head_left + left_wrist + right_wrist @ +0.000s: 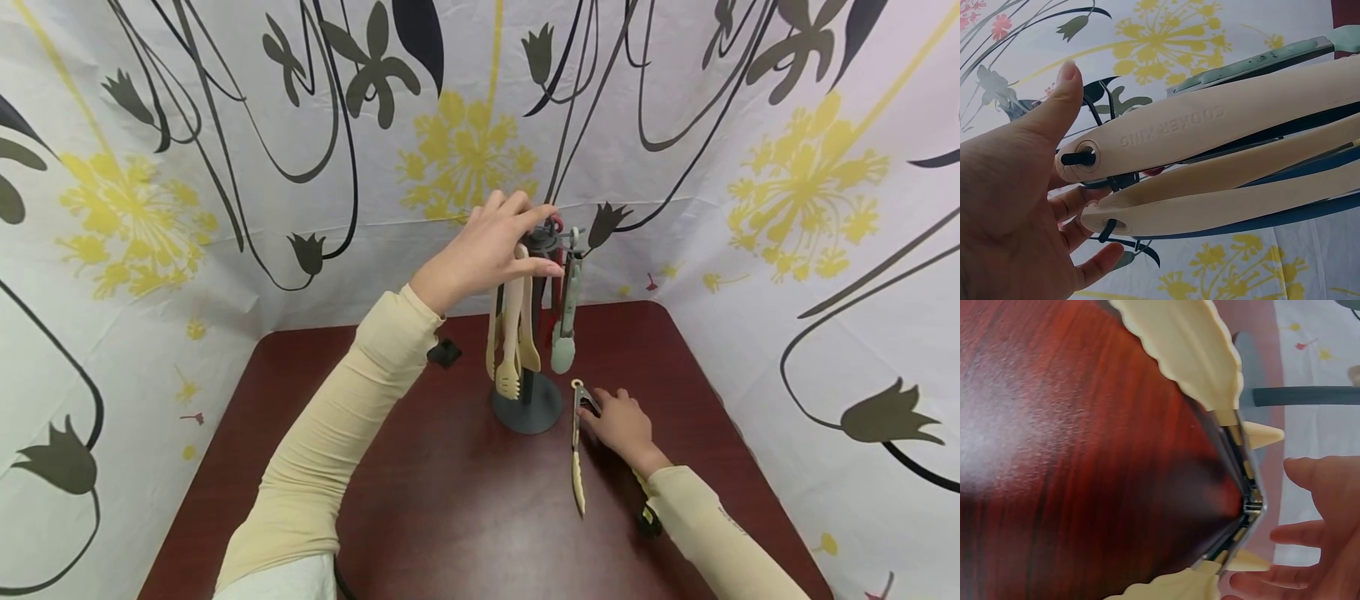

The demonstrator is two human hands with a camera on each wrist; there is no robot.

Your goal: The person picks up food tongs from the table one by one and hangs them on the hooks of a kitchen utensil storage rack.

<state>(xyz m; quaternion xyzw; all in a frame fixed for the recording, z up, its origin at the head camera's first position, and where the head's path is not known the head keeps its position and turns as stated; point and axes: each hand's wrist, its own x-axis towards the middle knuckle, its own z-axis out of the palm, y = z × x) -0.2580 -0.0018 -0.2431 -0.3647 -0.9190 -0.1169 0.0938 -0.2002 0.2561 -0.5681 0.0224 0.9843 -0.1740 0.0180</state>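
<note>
A dark utensil stand (528, 408) with a round base stands on the table. Cream slotted and spoon-like utensils (513, 321) hang from its hooks. My left hand (491, 246) is at the top of the stand, thumb and fingers stretched around the hooks. In the left wrist view, the cream handles (1210, 119) hang in front of its fingers, one marked COOKER KING. Spread wide on the table are tongs (1191, 350) with metal arms and cream scalloped heads. My right hand (621, 427) is beside their hinge end with fingers extended; whether it touches them I cannot tell.
Pale green tongs (567, 317) and a red utensil (556, 287) also hang on the stand's right side. The dark red table (435, 500) meets patterned white cloth walls (360, 250) at the back and both sides.
</note>
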